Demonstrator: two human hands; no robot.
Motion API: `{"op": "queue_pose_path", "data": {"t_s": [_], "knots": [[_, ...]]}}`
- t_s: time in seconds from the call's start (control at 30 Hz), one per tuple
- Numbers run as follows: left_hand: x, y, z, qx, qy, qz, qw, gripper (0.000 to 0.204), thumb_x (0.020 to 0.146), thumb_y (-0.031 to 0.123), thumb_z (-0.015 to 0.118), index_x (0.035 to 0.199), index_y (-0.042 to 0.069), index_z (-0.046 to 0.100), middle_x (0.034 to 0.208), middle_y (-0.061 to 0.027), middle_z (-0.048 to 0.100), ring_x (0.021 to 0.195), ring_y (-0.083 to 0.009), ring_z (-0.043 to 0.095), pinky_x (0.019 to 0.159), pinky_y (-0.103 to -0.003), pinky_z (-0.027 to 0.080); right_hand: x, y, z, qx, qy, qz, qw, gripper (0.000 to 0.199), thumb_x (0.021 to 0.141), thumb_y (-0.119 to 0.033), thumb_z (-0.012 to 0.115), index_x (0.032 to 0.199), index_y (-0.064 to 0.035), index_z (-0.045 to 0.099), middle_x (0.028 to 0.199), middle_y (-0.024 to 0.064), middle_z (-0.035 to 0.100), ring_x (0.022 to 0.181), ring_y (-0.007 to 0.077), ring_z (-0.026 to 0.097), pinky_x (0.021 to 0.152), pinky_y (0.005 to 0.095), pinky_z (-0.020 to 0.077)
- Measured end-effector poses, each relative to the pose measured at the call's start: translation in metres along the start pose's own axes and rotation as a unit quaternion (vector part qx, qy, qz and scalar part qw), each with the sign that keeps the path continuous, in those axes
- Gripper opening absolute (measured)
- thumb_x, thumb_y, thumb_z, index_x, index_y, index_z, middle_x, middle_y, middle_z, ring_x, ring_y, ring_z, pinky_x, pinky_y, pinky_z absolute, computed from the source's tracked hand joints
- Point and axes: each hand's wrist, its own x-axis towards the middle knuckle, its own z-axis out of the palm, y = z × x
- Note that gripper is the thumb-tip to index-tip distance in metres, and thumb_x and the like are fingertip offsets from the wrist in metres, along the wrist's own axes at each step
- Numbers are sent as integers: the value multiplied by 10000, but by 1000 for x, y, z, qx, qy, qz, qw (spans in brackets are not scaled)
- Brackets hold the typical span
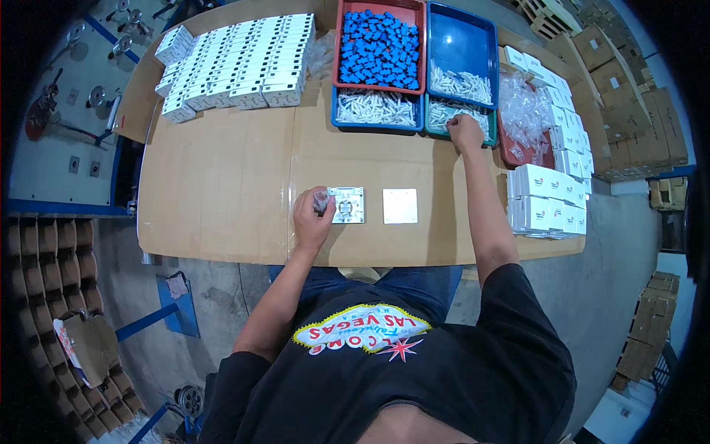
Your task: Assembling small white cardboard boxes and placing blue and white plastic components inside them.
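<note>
My left hand [311, 220] is closed round a small greyish, see-through bag [320, 201] whose contents I cannot make out. Its fingers rest against the left side of an open white box [347, 205], where printed or moulded shapes show. To the right of that lies a flat white square [400, 206]. My right hand [466, 132] reaches far forward over the green tray [488, 140] of small white pieces [444, 114]. Its fingers are pinched down at the pieces, and what is between them is hidden.
Rows of white boxes [244, 63] stand at the back left. Red tray [339, 44] holds blue pieces [379, 48]; blue trays [462, 33] sit beside and below it. Clear plastic bags [523, 111] fill a red tray by stacked white cartons [546, 194]. Cardboard [222, 177] covers the table.
</note>
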Motion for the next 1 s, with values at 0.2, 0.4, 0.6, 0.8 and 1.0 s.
{"op": "queue_pose_path", "data": {"t_s": [0.2, 0.4, 0.6, 0.8, 1.0], "knots": [[4, 5, 5, -11, 18, 14, 1000, 259, 865, 185, 780, 1051, 33, 682, 960, -140, 689, 912, -334, 654, 808, -427, 509, 1, 21, -17, -1, 75, 44, 996, 315, 867, -358, 719, 982, -67, 758, 992, 198, 751, 1000, 385, 716, 857, 496, 554], [3, -2, 5, 2, 19, 44, 999, 274, 852, 162, 814, 1052, 41, 671, 935, -120, 678, 850, -295, 656, 754, -386, 509, -48, 10, -14, 273, 127, 9, 954, 260, 875, -242, 782, 996, -14, 752, 915, 108, 767, 837, 207, 721, 767, 340, 549], [0, -1, 1, -13, 11, 15, 1000, 274, 846, 213, 807, 1020, 39, 685, 966, -129, 701, 900, -330, 655, 794, -430, 511, -161, -112, 7, 487, -138, -95, 857, 180, 940, -97, 726, 1099, -22, 764, 931, -9, 720, 775, 54, 581, 720, 230, 484], [1, -1, 5, -5, 24, 25, 999, 291, 829, 205, 811, 1036, 46, 684, 938, -129, 696, 869, -334, 649, 775, -448, 505, -202, -178, 10, 459, -233, -152, 843, 151, 918, -114, 736, 1043, -33, 762, 920, 8, 733, 716, 32, 554, 646, 228, 468], [-1, -11, 4, 15, 16, 30, 999, 317, 797, 188, 814, 1050, 50, 682, 930, -145, 692, 868, -359, 647, 778, -463, 500, -212, -203, 10, 319, -214, -308, 870, 185, 940, -156, 705, 1038, -4, 745, 919, 131, 699, 784, 259, 650, 736, 348, 514]]}}
